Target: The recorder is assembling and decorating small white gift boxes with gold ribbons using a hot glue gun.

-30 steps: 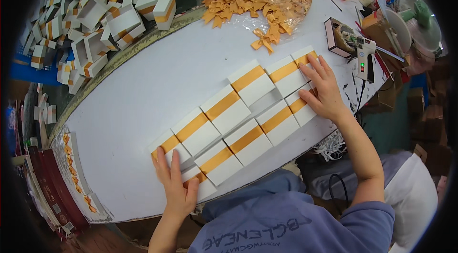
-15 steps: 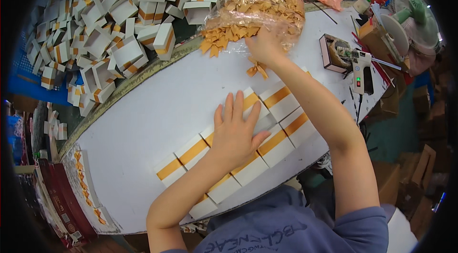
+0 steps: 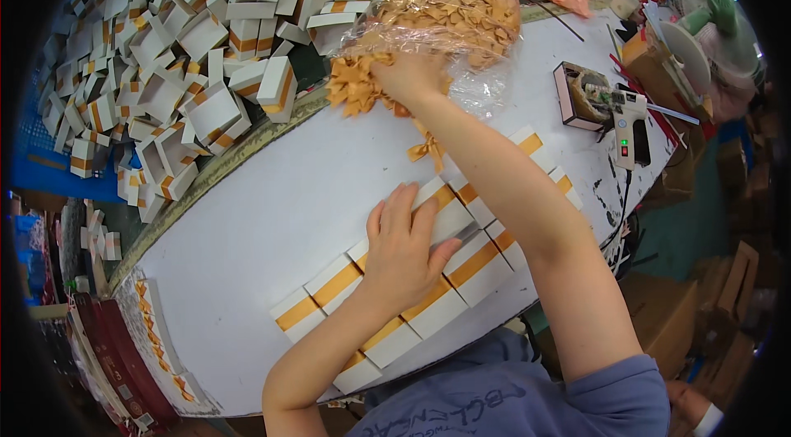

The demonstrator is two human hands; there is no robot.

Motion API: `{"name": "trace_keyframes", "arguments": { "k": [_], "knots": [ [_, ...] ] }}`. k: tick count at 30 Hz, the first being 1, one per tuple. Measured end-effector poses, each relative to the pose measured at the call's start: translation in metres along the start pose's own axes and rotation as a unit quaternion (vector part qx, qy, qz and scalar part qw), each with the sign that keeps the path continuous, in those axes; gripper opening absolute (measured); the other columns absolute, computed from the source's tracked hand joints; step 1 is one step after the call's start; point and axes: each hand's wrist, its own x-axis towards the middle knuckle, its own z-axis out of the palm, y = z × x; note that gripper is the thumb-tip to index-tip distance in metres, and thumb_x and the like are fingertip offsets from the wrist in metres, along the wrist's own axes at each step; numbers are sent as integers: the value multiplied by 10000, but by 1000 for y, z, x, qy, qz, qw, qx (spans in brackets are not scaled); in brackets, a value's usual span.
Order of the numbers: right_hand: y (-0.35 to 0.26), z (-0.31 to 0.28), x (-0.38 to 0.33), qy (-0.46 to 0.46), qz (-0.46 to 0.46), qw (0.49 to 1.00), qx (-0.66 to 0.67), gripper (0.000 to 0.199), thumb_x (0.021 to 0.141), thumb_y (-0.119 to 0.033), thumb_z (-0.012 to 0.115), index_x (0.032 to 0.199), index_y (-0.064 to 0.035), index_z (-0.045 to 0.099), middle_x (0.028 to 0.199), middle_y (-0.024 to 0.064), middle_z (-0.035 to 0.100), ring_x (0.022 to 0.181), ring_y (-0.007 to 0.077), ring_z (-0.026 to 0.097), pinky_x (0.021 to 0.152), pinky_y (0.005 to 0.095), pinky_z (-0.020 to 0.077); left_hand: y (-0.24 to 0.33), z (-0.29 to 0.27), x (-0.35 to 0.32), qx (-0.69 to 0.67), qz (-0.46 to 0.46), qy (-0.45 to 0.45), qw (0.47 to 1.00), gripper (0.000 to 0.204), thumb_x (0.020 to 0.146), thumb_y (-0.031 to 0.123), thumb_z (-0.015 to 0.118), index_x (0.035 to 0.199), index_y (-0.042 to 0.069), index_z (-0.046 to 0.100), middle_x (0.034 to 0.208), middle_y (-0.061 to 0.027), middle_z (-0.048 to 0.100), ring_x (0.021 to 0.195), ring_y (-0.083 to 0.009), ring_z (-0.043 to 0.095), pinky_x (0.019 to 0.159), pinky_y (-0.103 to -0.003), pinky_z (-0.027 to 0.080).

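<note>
Right hand (image 3: 408,79): grip buried in the heap of small orange ribbon bows (image 3: 362,83) spilling from the clear plastic bag (image 3: 449,13) at the far edge of the table (image 3: 272,214). Fingers are curled into the pile and blurred; cannot tell whether they have pinched a bow or are only raking through. 1 loose bow (image 3: 427,149) lies on the table just under the right forearm, between the bag and the boxes.

Left hand (image 3: 404,252): flat, fingers spread, no grip as such; palm presses down on the white boxes with orange bands (image 3: 474,264). Judged to be pinning the rows so they stay put while the other arm stretches across them.

The boxes sit in 2 touching rows along the near edge of the table, running diagonally toward the right corner, well apart from the right-hand grip, which crosses above them.

Outward: a glue gun (image 3: 626,120) stands near the right edge beside a small open box (image 3: 581,95). Beyond the far-left edge, a large pile of finished boxes (image 3: 189,50). A green fan (image 3: 700,25) at far right.
</note>
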Motion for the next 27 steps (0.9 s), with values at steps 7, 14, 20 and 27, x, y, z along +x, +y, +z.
{"name": "trace_keyframes", "arguments": {
  "k": [7,14,20,27],
  "knots": [
    [9,-23,-42,-22,-61,995,81,512,748,-295,598,1152,5,507,1300,244,398,1155,413,404,951,487,342,0,1,-1,2,4,-5,1000,531,765,245,652,1199,19,445,1290,-231,338,1202,-388,333,992,-472,236],
    [142,-103,-127,140,-407,901,46,468,672,6,628,1122,-64,523,1282,185,428,1163,333,433,964,412,352,12,-17,-13,71,17,-66,995,645,760,316,655,1276,20,405,1350,-273,276,1244,-424,277,997,-514,211],
    [282,-166,-112,372,-43,922,99,421,788,-122,622,1156,18,475,1100,133,531,994,235,507,882,348,388,20,-2,-22,115,8,-101,988,700,779,398,626,1325,45,368,1395,-291,205,1287,-441,210,1009,-560,158],
    [259,-162,-93,73,131,901,407,242,838,-215,580,978,-27,523,757,30,559,591,86,530,551,218,441,23,-2,-31,123,0,-103,987,691,790,398,613,1330,48,359,1404,-273,205,1301,-427,191,1025,-548,132]
  ]
}}
